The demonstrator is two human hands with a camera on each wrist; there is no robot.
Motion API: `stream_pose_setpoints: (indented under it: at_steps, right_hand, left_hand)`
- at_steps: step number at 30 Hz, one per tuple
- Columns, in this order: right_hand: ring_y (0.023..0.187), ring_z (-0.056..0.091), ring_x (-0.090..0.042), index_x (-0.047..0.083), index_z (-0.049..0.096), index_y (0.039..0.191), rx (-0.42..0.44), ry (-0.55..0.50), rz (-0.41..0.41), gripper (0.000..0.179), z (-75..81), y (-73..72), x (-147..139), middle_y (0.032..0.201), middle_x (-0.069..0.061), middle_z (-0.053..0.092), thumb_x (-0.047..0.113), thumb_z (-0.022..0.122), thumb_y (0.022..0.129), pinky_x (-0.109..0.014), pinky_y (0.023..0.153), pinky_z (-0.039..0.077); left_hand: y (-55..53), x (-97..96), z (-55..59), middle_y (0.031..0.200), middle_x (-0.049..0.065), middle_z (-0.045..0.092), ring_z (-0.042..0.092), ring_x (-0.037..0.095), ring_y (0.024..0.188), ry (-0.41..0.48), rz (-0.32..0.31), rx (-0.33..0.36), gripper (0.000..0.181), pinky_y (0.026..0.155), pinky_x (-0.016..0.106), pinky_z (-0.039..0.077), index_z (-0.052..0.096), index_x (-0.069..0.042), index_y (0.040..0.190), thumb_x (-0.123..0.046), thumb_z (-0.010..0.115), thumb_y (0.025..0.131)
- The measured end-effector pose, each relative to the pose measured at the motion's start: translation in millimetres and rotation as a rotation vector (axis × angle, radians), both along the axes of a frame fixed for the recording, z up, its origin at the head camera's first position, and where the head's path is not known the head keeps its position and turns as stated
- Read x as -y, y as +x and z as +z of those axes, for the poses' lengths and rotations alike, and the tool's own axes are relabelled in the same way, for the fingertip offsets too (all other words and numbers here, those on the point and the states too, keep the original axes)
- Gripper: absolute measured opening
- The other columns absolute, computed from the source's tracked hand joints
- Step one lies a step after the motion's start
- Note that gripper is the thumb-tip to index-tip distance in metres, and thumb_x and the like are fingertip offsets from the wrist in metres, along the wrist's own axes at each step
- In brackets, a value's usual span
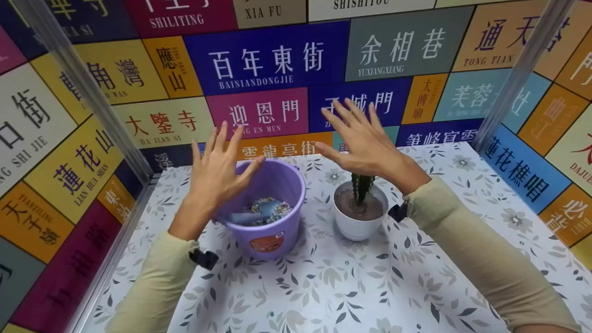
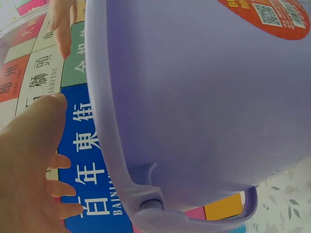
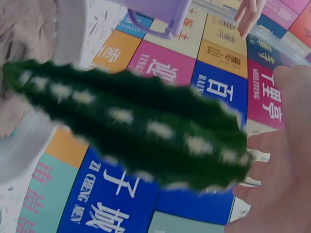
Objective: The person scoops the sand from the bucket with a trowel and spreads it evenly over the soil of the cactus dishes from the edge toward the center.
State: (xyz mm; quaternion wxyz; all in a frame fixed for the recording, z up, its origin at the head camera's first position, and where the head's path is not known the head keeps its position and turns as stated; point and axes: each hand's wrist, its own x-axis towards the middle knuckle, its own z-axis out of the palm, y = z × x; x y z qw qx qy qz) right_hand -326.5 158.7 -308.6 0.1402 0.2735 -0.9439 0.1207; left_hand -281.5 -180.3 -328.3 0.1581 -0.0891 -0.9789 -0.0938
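Observation:
My left hand [image 1: 216, 173] is raised above the left rim of a purple bucket [image 1: 296, 203], fingers spread and holding nothing. Inside the bucket, a blue-grey scoop [image 1: 259, 212] lies on small multicoloured pebbles [image 1: 281, 212]. My right hand [image 1: 363, 143] is lifted over a white pot [image 1: 354, 229], its fingers spread too. From the brown soil [image 1: 344, 203] in that pot stands a ribbed green cactus [image 3: 131, 121], its top hidden behind the right hand in the head view. Pale spine clusters run along its ribs in the right wrist view.
A tablecloth [image 1: 323, 296] with grey leaves and flowers covers the table. Behind it rises a wall [image 1: 277, 55] of coloured panels with Chinese lettering. Clear upright edges [image 1: 513, 78] stand at both back corners. The bucket's handle [image 2: 248, 204] hangs at its side.

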Motion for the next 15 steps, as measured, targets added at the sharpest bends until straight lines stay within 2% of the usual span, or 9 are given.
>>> stream_pose_setpoints:
  at_steps: [7,15]
  right_hand:
    - [0.172,0.003,-0.029,0.031,0.017,0.175,-0.064,0.017,0.045,0.091,-2.3,7.7,17,0.184,-0.002,0.011,0.082,0.037,0.102,-0.063,0.135,-0.007]
    - [0.171,0.013,-0.031,0.022,0.026,0.173,-0.101,0.001,0.112,0.088,-9.9,13.4,35,0.183,-0.007,0.02,0.075,0.042,0.105,-0.054,0.138,0.005]
  left_hand:
    - [9.1,-3.1,-4.0,0.184,0.012,0.003,0.01,0.038,0.171,-0.025,-0.024,-0.035,0.096,0.131,0.071,-0.006,0.015,-0.027,0.175,-0.081,0.043,0.101]
    - [18.5,-2.2,-10.8,0.184,0.013,0.004,0.011,0.037,0.171,-0.036,-0.051,-0.044,0.095,0.133,0.068,-0.003,0.015,-0.028,0.175,-0.081,0.042,0.101]
